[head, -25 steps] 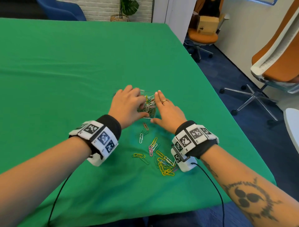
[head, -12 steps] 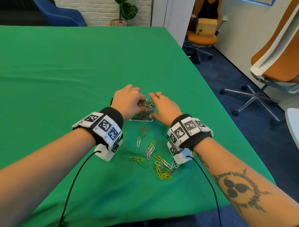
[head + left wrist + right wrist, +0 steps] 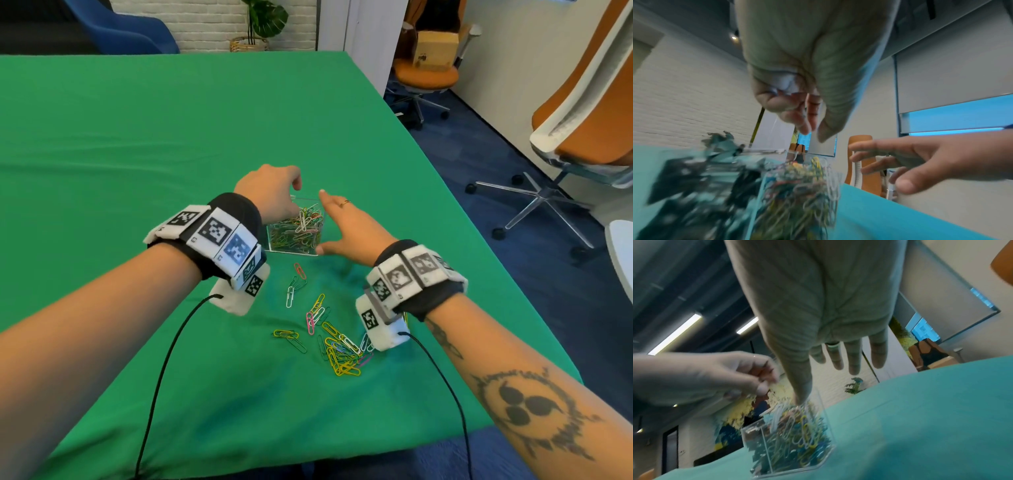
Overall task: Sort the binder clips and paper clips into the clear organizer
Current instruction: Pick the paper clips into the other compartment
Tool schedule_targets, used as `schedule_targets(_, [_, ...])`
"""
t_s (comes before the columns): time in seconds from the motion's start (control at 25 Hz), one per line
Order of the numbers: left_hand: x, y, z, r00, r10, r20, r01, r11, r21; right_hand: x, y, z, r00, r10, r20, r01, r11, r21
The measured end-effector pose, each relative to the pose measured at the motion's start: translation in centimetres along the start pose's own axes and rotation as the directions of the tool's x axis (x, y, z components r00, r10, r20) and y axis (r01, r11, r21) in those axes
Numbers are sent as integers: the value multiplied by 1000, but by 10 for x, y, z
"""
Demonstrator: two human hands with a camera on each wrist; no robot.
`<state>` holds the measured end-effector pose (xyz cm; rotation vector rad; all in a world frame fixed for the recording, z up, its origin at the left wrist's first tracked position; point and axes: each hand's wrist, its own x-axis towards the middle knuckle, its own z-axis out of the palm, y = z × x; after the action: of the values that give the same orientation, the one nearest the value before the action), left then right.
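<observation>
Clear organizer [image 3: 294,236] sits mid-worktop [image 3: 137,144], between both hands; right compartment is heaped with coloured paper clips [image 3: 795,431], left one looks filled with dark binder clips [image 3: 694,186], though that view is blurred. Loose paper clips [image 3: 337,353] lie scattered on the green cover just nearer the person, the densest bunch beside the right wrist. Handling guess: clips are light, thin, springy wire, they tangle and slide, so pinch a small cluster from above or rake them together first; single flat ones will be fiddly on cloth. Organizer is likely light rigid plastic and easy to shove or tip, so steady it by the side walls. Left hand [image 3: 270,192] hovers over the organizer's near-left rim, fingertips [image 3: 805,123] bunched toward the thumb in a narrow pinch; cannot tell whether a clip is in that grip, wrist view is too smeared. Right hand [image 3: 349,226] is spread wide, fingers [image 3: 855,360] straight, holding nothing, thumb pointing down at the paper-clip compartment's right wall, touching or nearly so. Pile in the bin sits near the rim, so overspill is a risk.
</observation>
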<state>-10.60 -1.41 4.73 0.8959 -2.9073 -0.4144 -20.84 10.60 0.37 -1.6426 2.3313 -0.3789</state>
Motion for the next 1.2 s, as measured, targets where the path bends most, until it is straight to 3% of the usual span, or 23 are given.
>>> schedule_targets(0.12, [-32,-12,7,983,116,-145,-124,991,-53,-38,28,-9,999,33,-24,-31,998,51])
schedule_targets(0.2, [-57,-24,26,981,193,-2,-192,975,-113,-74,51,-10,985,118,124,-114,993,-40])
schedule_targets(0.28, [-72,-34,51,954,212,214,-198,977,-86,-101,65,-5,933,207,293,-185,977,-102])
schedule_targets(0.32, [-73,-37,62,937,210,278,-200,978,-63,-107,68,-4,920,239,309,-218,970,-104])
schedule_targets(0.52, [-55,-16,76,954,166,251,-169,986,-10,-104,69,3,922,281,267,-241,955,-176])
schedule_targets(0.72, [-41,1,71,920,174,351,-266,936,232,-105,67,11,905,322,278,-251,932,-263])
schedule_targets(0.92, [-36,-9,64,942,162,295,-189,980,67,-106,62,9,895,339,290,-266,927,-264])
schedule_targets(1.0, [-37,-15,58,958,139,250,-162,984,74,-106,61,9,892,344,294,-268,925,-270])
schedule_targets(1.08, [-39,-23,54,951,124,283,-172,973,152,-107,61,10,891,349,290,-273,923,-270])
schedule_targets(1.2, [-43,-30,51,902,163,400,-248,953,172,-106,60,10,892,348,287,-270,922,-278])
